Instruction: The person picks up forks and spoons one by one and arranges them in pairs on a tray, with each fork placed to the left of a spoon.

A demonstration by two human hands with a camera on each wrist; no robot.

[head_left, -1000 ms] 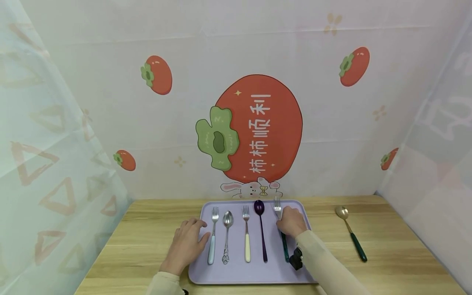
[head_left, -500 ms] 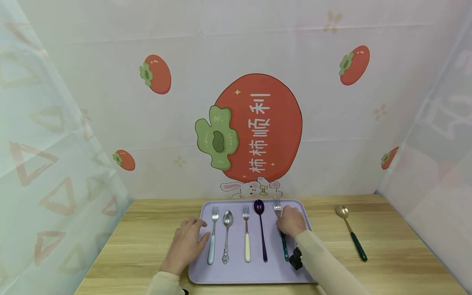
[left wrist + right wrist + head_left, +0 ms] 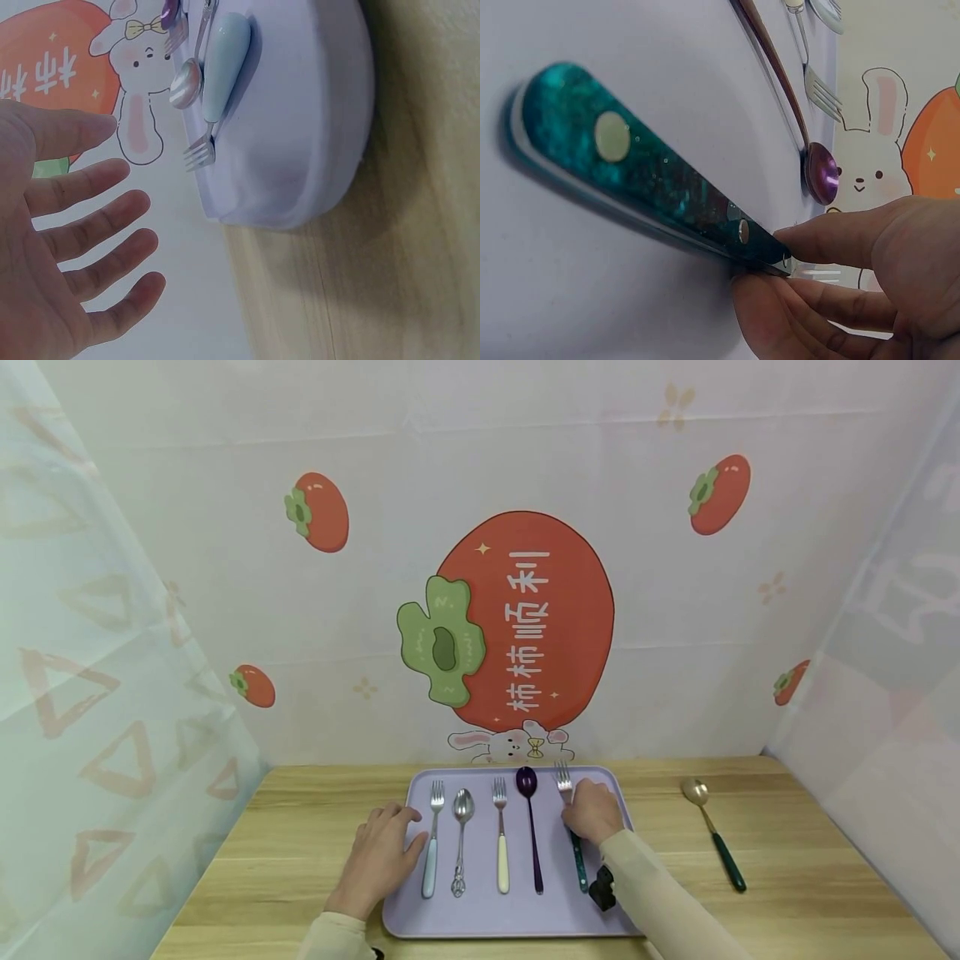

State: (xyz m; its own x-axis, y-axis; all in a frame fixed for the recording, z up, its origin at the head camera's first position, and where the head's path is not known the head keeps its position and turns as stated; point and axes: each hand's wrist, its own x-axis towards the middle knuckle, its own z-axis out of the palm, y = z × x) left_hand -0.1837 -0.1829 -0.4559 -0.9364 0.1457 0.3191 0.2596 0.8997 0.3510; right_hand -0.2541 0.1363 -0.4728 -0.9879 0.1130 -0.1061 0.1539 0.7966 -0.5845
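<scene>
My right hand pinches a fork with a marbled teal handle between thumb and fingers, at the neck, over the right side of a lavender tray. The fork's tines point toward the wall. My left hand is at the tray's left edge, fingers spread, holding nothing. Nearest to it lies a light-blue-handled fork. To the right follow an ornate silver spoon, a cream-handled fork and a purple spoon, lined up with their handles toward me.
On the wooden table, right of the tray, lies a gold spoon with a dark green handle. A white cloth wall printed with persimmons and a rabbit stands behind the table, with cloth panels at both sides.
</scene>
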